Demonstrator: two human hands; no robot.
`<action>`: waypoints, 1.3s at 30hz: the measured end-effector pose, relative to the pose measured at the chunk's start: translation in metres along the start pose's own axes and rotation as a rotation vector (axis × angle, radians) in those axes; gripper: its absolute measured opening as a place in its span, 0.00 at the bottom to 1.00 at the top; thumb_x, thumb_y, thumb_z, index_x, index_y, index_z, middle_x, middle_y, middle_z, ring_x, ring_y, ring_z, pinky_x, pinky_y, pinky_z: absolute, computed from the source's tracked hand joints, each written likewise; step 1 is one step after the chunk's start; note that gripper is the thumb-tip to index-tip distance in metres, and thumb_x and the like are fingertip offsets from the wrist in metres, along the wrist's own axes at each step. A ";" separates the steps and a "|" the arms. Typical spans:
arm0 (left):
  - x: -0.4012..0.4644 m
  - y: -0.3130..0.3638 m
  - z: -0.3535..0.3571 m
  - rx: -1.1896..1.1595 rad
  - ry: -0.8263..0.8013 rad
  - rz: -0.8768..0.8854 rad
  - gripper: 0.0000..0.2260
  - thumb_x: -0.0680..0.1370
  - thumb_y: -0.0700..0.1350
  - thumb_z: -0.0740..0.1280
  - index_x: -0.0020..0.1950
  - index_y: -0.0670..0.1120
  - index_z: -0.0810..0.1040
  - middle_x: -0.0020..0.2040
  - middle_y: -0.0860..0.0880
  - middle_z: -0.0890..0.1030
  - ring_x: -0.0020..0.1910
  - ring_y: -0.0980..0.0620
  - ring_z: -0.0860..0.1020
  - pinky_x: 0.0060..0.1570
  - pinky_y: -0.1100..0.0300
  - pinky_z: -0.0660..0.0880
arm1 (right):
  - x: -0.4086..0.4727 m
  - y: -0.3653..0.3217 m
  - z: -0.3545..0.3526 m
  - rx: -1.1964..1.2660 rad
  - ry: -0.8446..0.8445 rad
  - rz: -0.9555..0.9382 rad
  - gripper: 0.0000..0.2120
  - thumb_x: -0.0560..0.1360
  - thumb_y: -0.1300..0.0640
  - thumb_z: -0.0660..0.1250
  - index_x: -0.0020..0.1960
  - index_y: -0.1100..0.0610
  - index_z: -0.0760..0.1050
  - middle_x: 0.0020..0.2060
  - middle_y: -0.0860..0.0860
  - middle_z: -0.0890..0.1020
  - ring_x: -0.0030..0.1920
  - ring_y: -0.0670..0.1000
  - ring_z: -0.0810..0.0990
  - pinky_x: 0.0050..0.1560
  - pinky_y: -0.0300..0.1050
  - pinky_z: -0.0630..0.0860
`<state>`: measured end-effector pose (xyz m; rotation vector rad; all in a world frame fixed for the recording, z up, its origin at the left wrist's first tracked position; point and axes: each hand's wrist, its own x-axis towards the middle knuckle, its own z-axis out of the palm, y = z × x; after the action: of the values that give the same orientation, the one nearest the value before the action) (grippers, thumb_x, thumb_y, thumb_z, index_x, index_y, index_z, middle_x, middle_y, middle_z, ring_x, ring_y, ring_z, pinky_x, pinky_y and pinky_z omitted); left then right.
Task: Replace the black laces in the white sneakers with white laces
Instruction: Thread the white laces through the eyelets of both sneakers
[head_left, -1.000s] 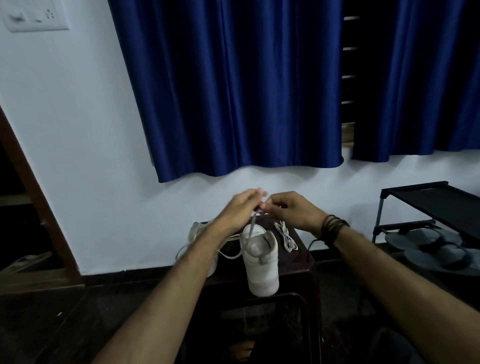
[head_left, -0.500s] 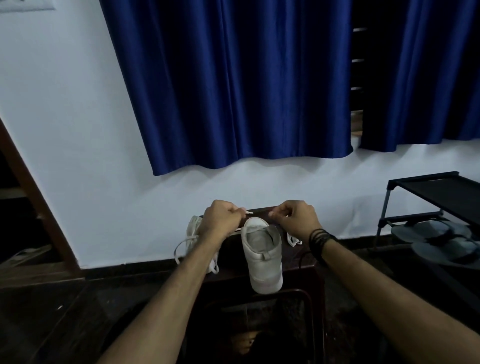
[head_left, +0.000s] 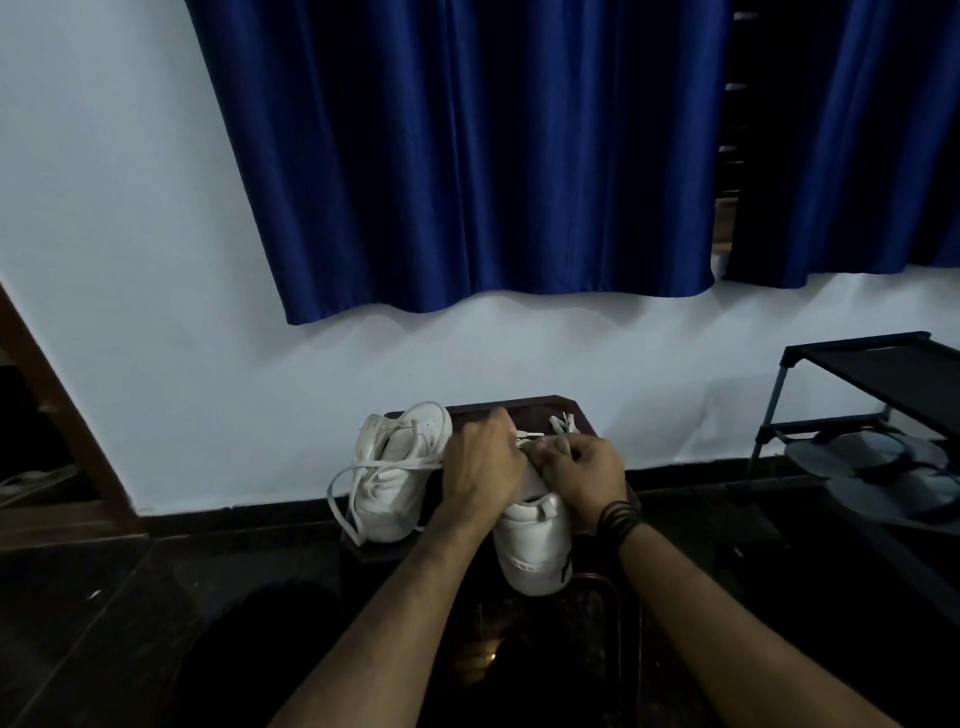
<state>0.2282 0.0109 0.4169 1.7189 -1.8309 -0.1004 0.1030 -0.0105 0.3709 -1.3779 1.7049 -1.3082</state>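
Observation:
Two white sneakers stand on a small dark stool (head_left: 519, 408). The right sneaker (head_left: 535, 540) shows its heel toward me, and both hands sit over its top. My left hand (head_left: 483, 462) and my right hand (head_left: 584, 467) each pinch the white lace (head_left: 527, 435) where it crosses the shoe; the eyelets are hidden under my fingers. The left sneaker (head_left: 397, 467) has a white lace threaded, with loose ends (head_left: 348, 499) hanging over the stool's edge. A bundle of white lace (head_left: 563, 423) lies at the stool's back right.
A white wall with a blue curtain (head_left: 467, 156) rises behind the stool. A black shoe rack (head_left: 872, 374) stands at the right with grey sandals (head_left: 883, 467) on its lower shelf. Wooden framing (head_left: 47, 395) is at the left. The floor is dark.
My hands came down from holding the lace ends up above the right sneaker and now meet low over its top. The view tilted downward a little.

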 end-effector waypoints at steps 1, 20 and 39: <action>-0.002 -0.003 0.002 -0.017 0.038 -0.004 0.08 0.79 0.40 0.60 0.54 0.47 0.77 0.50 0.42 0.83 0.53 0.39 0.79 0.47 0.50 0.73 | 0.000 0.002 0.002 0.045 -0.012 0.029 0.10 0.67 0.43 0.74 0.42 0.49 0.85 0.34 0.50 0.85 0.44 0.52 0.84 0.48 0.48 0.81; -0.013 -0.014 0.014 -0.044 0.174 0.073 0.10 0.79 0.56 0.66 0.54 0.55 0.84 0.50 0.52 0.86 0.51 0.46 0.81 0.47 0.55 0.73 | -0.009 0.030 0.014 0.800 -0.129 0.139 0.11 0.79 0.57 0.67 0.51 0.65 0.82 0.51 0.68 0.82 0.51 0.62 0.81 0.60 0.64 0.76; -0.014 -0.015 0.020 0.086 0.180 0.056 0.11 0.79 0.53 0.63 0.50 0.54 0.84 0.45 0.48 0.85 0.46 0.43 0.81 0.42 0.54 0.73 | -0.018 0.028 0.013 0.511 -0.030 -0.021 0.16 0.68 0.38 0.68 0.45 0.48 0.85 0.41 0.48 0.86 0.49 0.52 0.84 0.56 0.60 0.79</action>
<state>0.2312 0.0148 0.3890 1.6744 -1.7708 0.1541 0.1098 0.0018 0.3381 -1.1061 1.2171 -1.5860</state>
